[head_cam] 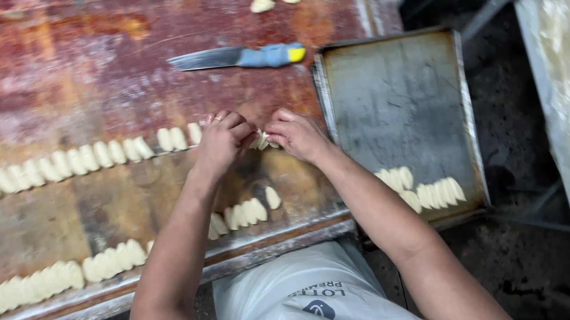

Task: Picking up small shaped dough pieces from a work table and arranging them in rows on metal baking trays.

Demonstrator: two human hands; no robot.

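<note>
A small soft dough piece (262, 140) is pinched between both hands (224, 140) (298, 135) near the table's (32, 76) right edge, best gripped gently by its ends.

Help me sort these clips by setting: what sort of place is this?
Probably a small bakery or pastry workshop. Rows of cut dough pieces line a floured wooden table, both hands pinch a piece, and a worn metal tray holds shaped ones.

Left hand (222, 140) and right hand (298, 135) close together, fingers curled, forearms converging
</note>
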